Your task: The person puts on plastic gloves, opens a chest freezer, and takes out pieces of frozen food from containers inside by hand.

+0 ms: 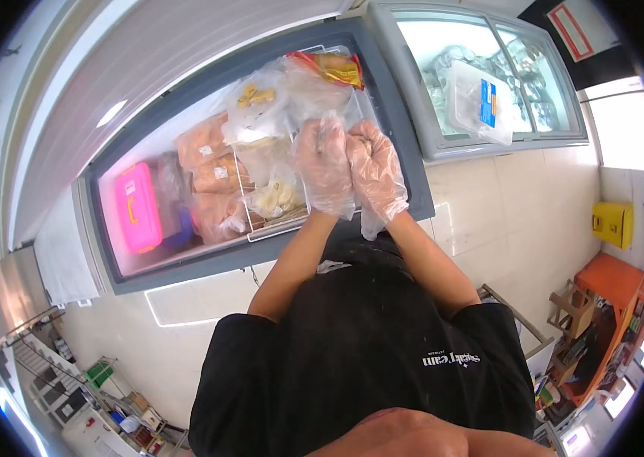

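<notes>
Two hands in clear plastic gloves are held side by side, knuckles up, above the near right corner of a grey-rimmed white chest freezer (185, 269). The left hand (322, 166) and the right hand (377, 174) are both curled inward; whether anything is gripped between the fingers cannot be told. Beside the left hand, near the freezer's near edge, a clear plastic bag of pale food (275, 198) is seated in a white wire basket (276, 231). Orange-pink bagged packs (218, 174) are stacked farther left, and a bright pink plastic box with a yellow handle (136, 207) is set against the left end. A red-and-yellow packet (341, 70) is lodged in the far right corner. Sorting of frozen goods appears to be in hand; for any bag to be lifted, freed fingertips and a clear grip on loose plastic would be needed.
</notes>
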`<state>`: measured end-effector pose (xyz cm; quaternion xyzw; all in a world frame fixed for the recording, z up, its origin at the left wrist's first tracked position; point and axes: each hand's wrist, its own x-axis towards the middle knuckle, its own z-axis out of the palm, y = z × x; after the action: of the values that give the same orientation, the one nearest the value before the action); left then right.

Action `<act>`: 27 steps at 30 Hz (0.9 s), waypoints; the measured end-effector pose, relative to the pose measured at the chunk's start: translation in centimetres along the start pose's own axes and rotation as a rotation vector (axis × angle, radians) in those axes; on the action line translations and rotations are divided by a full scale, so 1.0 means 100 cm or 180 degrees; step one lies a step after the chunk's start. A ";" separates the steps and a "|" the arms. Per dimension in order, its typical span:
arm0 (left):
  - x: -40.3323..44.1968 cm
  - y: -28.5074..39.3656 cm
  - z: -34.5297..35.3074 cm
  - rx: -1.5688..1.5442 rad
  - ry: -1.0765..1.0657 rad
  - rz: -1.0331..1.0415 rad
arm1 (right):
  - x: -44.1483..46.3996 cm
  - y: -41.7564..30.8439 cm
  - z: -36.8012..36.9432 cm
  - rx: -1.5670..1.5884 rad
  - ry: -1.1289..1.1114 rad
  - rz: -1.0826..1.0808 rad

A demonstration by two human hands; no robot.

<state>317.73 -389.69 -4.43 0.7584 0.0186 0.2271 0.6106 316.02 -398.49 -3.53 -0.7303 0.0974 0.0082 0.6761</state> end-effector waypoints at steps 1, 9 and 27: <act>0.000 -0.001 -0.001 -0.0222 0.0000 -0.0250 | 0.000 -0.001 0.004 -0.0067 0.0143 0.0058; 0.004 -0.031 0.016 -0.0718 0.0061 -0.0819 | 0.011 -0.017 0.008 -0.0910 0.0216 -0.0265; -0.006 -0.094 -0.005 -0.0944 -0.0669 -0.2871 | 0.040 0.060 -0.007 -0.1256 -0.0824 0.0675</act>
<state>319.31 -387.04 -13.34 0.5984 0.2511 -0.1378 0.7483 318.90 -400.07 -9.91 -0.8267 0.0826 0.1912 0.5227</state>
